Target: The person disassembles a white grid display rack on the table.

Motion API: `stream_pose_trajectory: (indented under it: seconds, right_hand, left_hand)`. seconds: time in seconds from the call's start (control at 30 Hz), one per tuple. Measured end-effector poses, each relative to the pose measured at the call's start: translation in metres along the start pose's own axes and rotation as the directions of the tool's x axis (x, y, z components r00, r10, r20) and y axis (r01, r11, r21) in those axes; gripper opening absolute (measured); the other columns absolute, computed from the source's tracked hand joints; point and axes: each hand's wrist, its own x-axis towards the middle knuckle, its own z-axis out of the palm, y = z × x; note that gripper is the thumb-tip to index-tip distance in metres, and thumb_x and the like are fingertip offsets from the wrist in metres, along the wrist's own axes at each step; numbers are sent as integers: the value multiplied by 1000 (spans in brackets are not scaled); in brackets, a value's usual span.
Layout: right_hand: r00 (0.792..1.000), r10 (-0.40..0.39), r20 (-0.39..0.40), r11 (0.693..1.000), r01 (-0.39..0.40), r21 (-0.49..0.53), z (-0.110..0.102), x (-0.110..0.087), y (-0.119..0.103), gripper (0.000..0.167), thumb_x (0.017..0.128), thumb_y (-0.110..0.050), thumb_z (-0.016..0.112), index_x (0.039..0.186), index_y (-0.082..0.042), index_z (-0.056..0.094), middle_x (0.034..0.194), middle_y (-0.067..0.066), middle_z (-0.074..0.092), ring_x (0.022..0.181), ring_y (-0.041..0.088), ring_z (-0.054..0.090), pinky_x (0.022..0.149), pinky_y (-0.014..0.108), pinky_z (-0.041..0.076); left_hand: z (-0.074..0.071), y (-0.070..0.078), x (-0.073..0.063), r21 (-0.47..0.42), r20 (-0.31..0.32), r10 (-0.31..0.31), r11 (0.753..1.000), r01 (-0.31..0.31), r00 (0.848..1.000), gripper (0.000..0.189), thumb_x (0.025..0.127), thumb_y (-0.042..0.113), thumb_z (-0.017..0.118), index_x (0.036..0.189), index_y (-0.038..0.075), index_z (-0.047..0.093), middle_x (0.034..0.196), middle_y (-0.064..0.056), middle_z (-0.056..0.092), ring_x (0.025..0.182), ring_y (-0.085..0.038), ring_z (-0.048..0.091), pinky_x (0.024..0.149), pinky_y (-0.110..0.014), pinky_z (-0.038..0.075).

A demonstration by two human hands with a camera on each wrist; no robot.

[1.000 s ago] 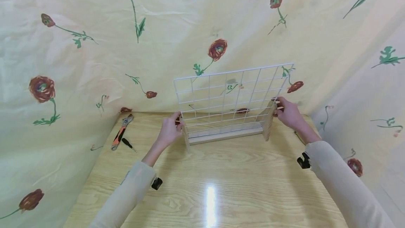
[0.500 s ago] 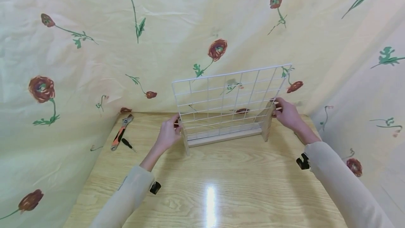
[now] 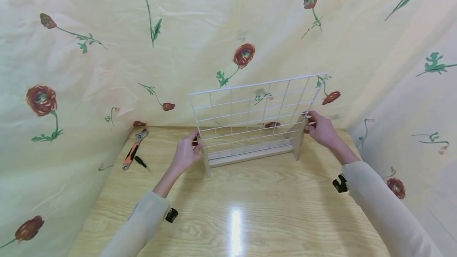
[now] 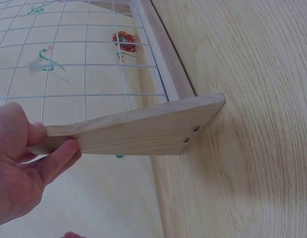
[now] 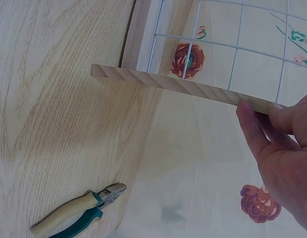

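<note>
Wrench (image 3: 133, 151) and probable screwdriver (image 3: 140, 162) lie left of the rack (image 3: 251, 157), pliers (image 5: 76, 207) right.

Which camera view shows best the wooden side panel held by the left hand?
The left wrist view: the side panel appears large, showing its broad face and two screw heads. The head view shows it small and narrow; the right wrist view does not show it.

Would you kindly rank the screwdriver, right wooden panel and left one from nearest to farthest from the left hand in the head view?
1. Left panel: pinched by the left hand.
2. Screwdriver: lying left of that hand.
3. Right panel: at the right hand.
</note>
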Motion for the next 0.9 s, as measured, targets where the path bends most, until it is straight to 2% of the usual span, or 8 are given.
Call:
stream_pose_trajectory:
  seconds: [0.17, 0.3, 0.53, 0.73, 0.9]
  right_hand:
    - [1000, -15, -2, 1000, 15, 0, -1, -1, -1, 39, 90, 19, 47, 129, 16, 46, 108, 43, 58, 97, 55, 63, 71, 37, 63]
    - [1000, -8, 11, 1000, 8, 0, 0, -2, -2, 39, 91, 18, 47, 129, 16, 45, 110, 44, 57, 98, 55, 63, 72, 36, 63]
    - [1000, -1, 19, 1000, 1, 28, 8, -4, -4, 39, 91, 19, 47, 130, 16, 44, 112, 44, 55, 100, 56, 62, 77, 47, 61]
    - [1000, -5, 24, 998, 3, 58, 13, -9, -3, 39, 91, 21, 48, 129, 17, 44, 110, 44, 56, 99, 56, 62, 75, 41, 62]
    - [1000, -23, 5, 998, 23, 53, 9, -8, -10, 38, 90, 21, 49, 127, 17, 46, 108, 44, 57, 97, 56, 62, 74, 42, 62]
  left_hand:
    - [-2, 3, -2, -16, 18, -15, 1000, 15, 1000, 39, 84, -16, 66, 122, -12, 58, 97, -23, 69, 92, -38, 70, 78, -44, 62]
    - [-3, 4, -4, -34, 7, -11, 999, 12, 1000, 39, 82, -18, 66, 120, -12, 59, 95, -24, 68, 91, -39, 70, 77, -44, 62]
    - [-8, 1, -11, -42, -6, -26, 999, 25, 1000, 39, 81, -18, 68, 119, -12, 59, 96, -23, 69, 89, -38, 70, 77, -42, 62]
    - [-11, 1, -16, -2, -8, -22, 1000, 22, 1000, 39, 81, -18, 68, 119, -12, 59, 97, -24, 69, 89, -38, 71, 76, -42, 62]
    - [-11, 4, -17, -40, -8, -49, 998, 49, 999, 41, 82, -18, 67, 122, -14, 58, 102, -27, 68, 91, -39, 70, 76, -42, 62]
